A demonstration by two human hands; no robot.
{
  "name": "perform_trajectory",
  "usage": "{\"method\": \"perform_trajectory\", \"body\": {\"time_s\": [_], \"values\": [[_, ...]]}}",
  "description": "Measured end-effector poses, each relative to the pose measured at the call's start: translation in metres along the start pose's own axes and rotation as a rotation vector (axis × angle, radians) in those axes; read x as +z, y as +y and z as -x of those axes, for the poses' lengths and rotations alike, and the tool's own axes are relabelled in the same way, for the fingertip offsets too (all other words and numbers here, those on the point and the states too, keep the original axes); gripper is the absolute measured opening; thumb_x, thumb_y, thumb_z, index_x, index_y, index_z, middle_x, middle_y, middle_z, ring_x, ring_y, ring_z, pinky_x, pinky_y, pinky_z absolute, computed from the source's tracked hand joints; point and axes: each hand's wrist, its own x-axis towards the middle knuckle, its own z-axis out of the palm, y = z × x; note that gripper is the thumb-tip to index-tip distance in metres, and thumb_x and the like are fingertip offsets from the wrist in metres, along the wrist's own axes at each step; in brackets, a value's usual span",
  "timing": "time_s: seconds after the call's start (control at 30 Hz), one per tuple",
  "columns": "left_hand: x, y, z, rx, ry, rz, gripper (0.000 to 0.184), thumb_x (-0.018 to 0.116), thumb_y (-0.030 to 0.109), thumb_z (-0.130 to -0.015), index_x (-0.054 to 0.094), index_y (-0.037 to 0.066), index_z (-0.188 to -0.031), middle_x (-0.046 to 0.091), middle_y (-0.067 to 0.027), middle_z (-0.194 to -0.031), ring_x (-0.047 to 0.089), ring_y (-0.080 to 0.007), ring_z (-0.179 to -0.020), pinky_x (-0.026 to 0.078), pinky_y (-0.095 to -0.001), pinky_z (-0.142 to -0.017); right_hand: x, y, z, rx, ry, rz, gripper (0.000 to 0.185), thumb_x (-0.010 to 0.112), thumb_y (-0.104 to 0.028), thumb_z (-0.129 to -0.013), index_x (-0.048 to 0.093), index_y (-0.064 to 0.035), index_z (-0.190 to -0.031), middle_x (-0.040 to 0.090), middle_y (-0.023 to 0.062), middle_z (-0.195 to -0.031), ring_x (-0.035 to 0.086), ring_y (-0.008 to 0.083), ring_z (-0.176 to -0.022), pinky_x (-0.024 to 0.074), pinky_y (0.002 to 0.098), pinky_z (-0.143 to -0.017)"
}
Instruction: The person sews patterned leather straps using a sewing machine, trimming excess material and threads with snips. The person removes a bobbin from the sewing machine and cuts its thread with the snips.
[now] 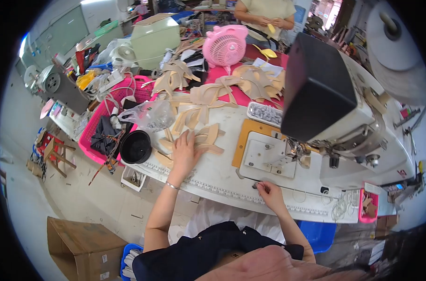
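Note:
My left hand (pixel 185 154) lies with its fingers stretched out over a loose pile of beige cut pieces (pixel 208 136) on the white sewing table (pixel 213 168). Some of these pieces are covered by the hand. Close to the table's front edge, my right hand (pixel 271 195) is closed in a pinch. A small dark thing shows at its fingertips, too small to name. Just beyond that hand is the sewing machine (pixel 348 126), with a white plate (pixel 264 154) on an orange base under its head.
A black bowl (pixel 135 147) stands left of the pile, beside a pink basket (pixel 88 136) and a clear plastic bag (pixel 152 114). A tray of small grey parts (pixel 264 113) sits behind the plate. Farther back are a pink fan (pixel 224 47) and a standing person (pixel 264 18).

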Motion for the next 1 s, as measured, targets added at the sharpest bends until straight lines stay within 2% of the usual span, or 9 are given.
{"method": "perform_trajectory", "body": {"time_s": [0.1, 0.17, 0.23, 0.33, 0.43, 0.53, 0.83, 0.93, 1.0], "values": [[0.011, 0.01, 0.007, 0.033, 0.017, -0.108, 0.057, 0.066, 0.03, -0.082, 0.048, -0.003, -0.124, 0.041, -0.0235, -0.134, 0.039, -0.0382, -0.122, 0.031, -0.0473, -0.1, 0.004, 0.01, 0.003, 0.012, -0.031, -0.081, 0.02, 0.063, -0.02, -0.086, 0.066, -0.0011, -0.093, 0.062, 0.0048, -0.066, 0.051, 0.0083, -0.056, 0.0431, 0.0248, -0.054], [-0.018, 0.05, 0.002, 0.144, 0.128, 0.218, 0.049, 0.067, 0.023, -0.082, 0.052, 0.0, -0.122, 0.051, -0.0203, -0.125, 0.048, -0.0349, -0.114, 0.038, -0.045, -0.096, -0.007, 0.004, 0.003, 0.045, -0.03, -0.147, 0.022, 0.062, -0.02, -0.087, 0.066, -0.0007, -0.096, 0.063, 0.0035, -0.068, 0.051, 0.007, -0.058, 0.0427, 0.0239, -0.054], [-0.051, 0.094, 0.004, 0.172, -0.12, 0.642, 0.039, 0.067, 0.015, -0.082, 0.057, 0.005, -0.118, 0.059, -0.0155, -0.112, 0.061, -0.0273, -0.095, 0.049, -0.0357, -0.079, -0.013, -0.006, 0.009, 0.075, -0.007, -0.229, 0.023, 0.06, -0.021, -0.089, 0.065, -0.0008, -0.099, 0.062, 0.0011, -0.07, 0.05, 0.0055, -0.06, 0.0412, 0.0226, -0.054], [-0.088, 0.163, 0.007, 0.35, -0.288, 0.889, 0.035, 0.068, 0.015, -0.08, 0.061, 0.009, -0.115, 0.063, -0.0094, -0.098, 0.063, -0.02, -0.072, 0.05, -0.0279, -0.059, -0.028, -0.018, 0.025, 0.083, 0.025, -0.38, 0.022, 0.058, -0.021, -0.091, 0.065, -0.0022, -0.1, 0.058, -0.0024, -0.068, 0.047, 0.0035, -0.06, 0.0376, 0.0209, -0.053], [-0.082, 0.198, 0.017, 0.591, -0.421, 0.722, 0.042, 0.073, 0.009, -0.074, 0.062, 0.008, -0.114, 0.06, -0.0083, -0.091, 0.06, -0.0169, -0.068, 0.048, -0.0261, -0.054, -0.056, -0.06, 0.052, 0.135, 0.014, -0.575, 0.021, 0.057, -0.022, -0.092, 0.066, -0.005, -0.099, 0.052, -0.0068, -0.065, 0.04, 0.0013, -0.057, 0.031, 0.0191, -0.051], [-0.048, 0.212, 0.034, 0.727, -0.365, 0.713, 0.045, 0.071, 0.018, -0.077, 0.059, 0.011, -0.12, 0.055, -0.0043, -0.083, 0.059, -0.0189, -0.063, 0.049, -0.0297, -0.053, -0.078, -0.08, 0.075, 0.15, -0.011, -0.738, 0.021, 0.057, -0.023, -0.092, 0.066, -0.0047, -0.1, 0.049, -0.008, -0.063, 0.039, 0.0009, -0.056, 0.0287, 0.019, -0.05], [-0.047, 0.235, 0.042, 0.573, -0.359, 1.004, 0.036, 0.071, 0.005, -0.076, 0.063, 0.004, -0.111, 0.057, -0.0069, -0.09, 0.061, -0.0147, -0.066, 0.049, -0.0264, -0.057, -0.106, -0.083, 0.092, 0.103, 0.023, -0.65, 0.023, 0.056, -0.023, -0.093, 0.065, -0.0027, -0.1, 0.045, -0.007, -0.058, 0.037, 0.0009, -0.054, 0.0281, 0.0197, -0.047], [-0.042, 0.234, 0.045, 0.456, -0.42, 1.054, 0.033, 0.069, 0.003, -0.078, 0.062, 0.002, -0.11, 0.058, -0.0076, -0.09, 0.062, -0.0142, -0.067, 0.05, -0.0252, -0.059, -0.107, -0.077, 0.086, -0.035, 0.209, -0.313, 0.02, 0.061, -0.019, -0.09, 0.065, -0.0023, -0.099, 0.047, -0.0052, -0.061, 0.037, 0.0015, -0.053, 0.0306, 0.0198, -0.049], [-0.035, 0.233, 0.045, 0.35, -0.516, 1.104, 0.031, 0.067, 0.003, -0.08, 0.062, 0.002, -0.11, 0.058, -0.0076, -0.09, 0.062, -0.013, -0.067, 0.051, -0.0245, -0.059, -0.14, -0.085, 0.083, -0.292, 0.598, -0.039, 0.02, 0.066, -0.012, -0.084, 0.064, -0.003, -0.102, 0.052, -0.0032, -0.069, 0.039, 0.003, -0.054, 0.0326, 0.02, -0.048]]}}
